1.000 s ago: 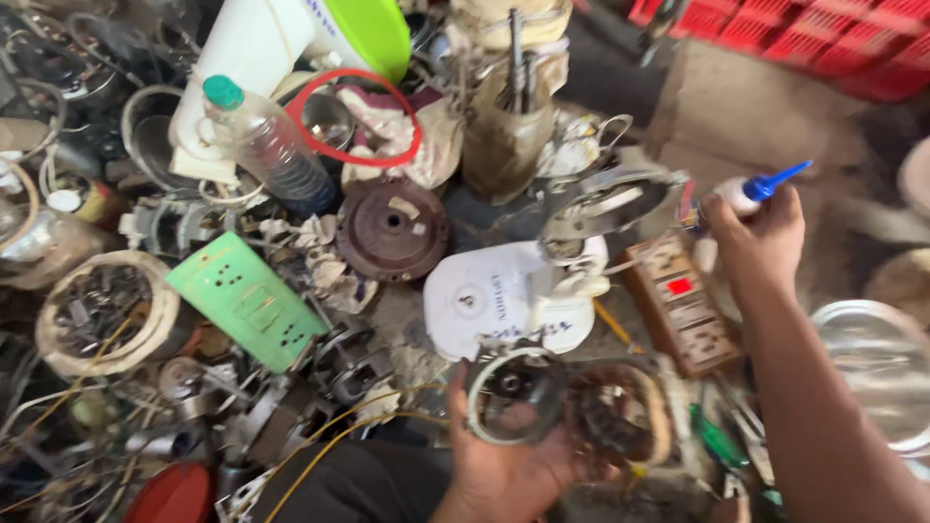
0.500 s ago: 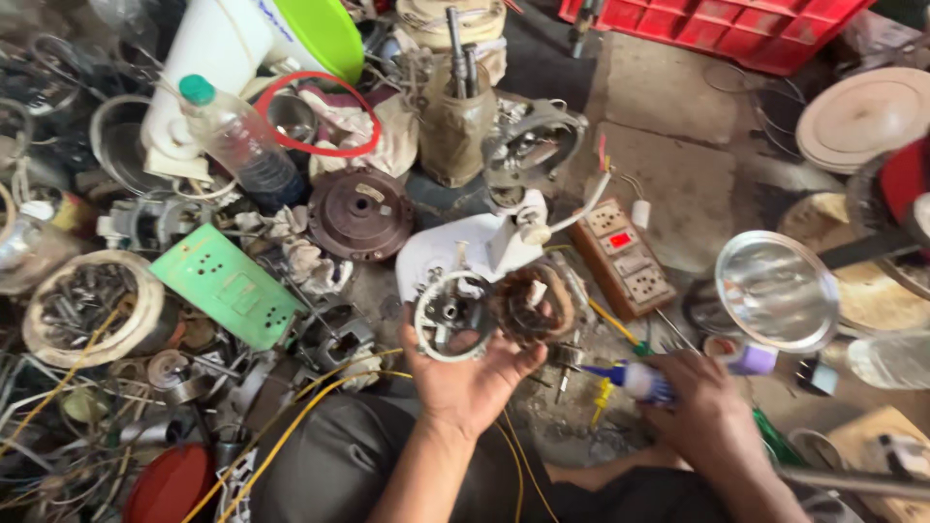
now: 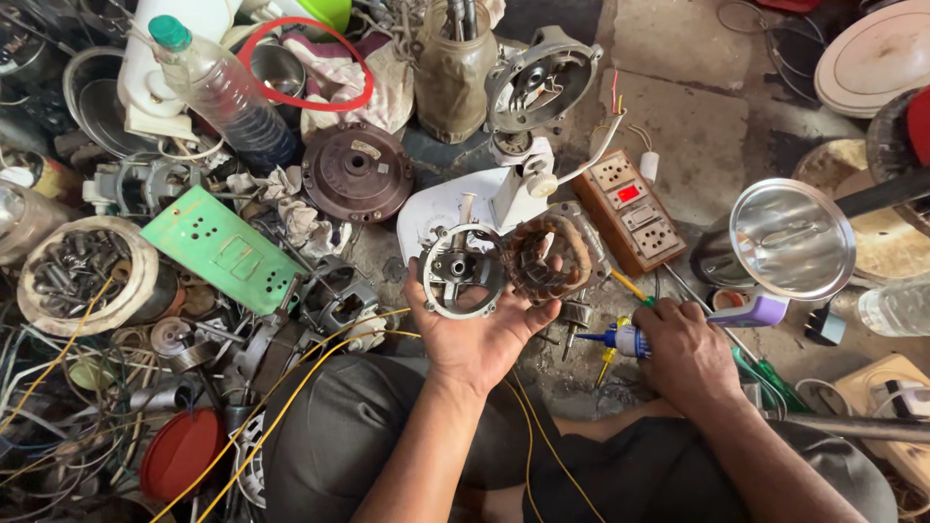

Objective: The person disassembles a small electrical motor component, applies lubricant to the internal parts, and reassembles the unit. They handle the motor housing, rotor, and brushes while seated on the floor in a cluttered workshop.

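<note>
My left hand (image 3: 481,334) is palm up and holds a round grey metal motor housing (image 3: 462,270) together with a brown copper-wound stator ring (image 3: 550,259). My right hand (image 3: 688,353) is low at the right, closed around a small white bottle with a blue nozzle (image 3: 620,340) that points left. A white fan base (image 3: 455,205) lies just beyond the held parts, and a brown socket board (image 3: 635,208) with a red switch sits to its right.
A green plate (image 3: 224,248), a dark round motor cover (image 3: 357,172), a plastic bottle (image 3: 225,91), a red ring (image 3: 305,63) and a tub of screws (image 3: 85,271) crowd the left. A shiny metal bowl (image 3: 791,238) and screwdrivers (image 3: 765,376) lie right. Yellow wires (image 3: 291,397) cross my lap.
My right hand came down from upper right with the bottle to beside my left hand. The left hand lifted the housing and stator slightly; the camera view shifted right.
</note>
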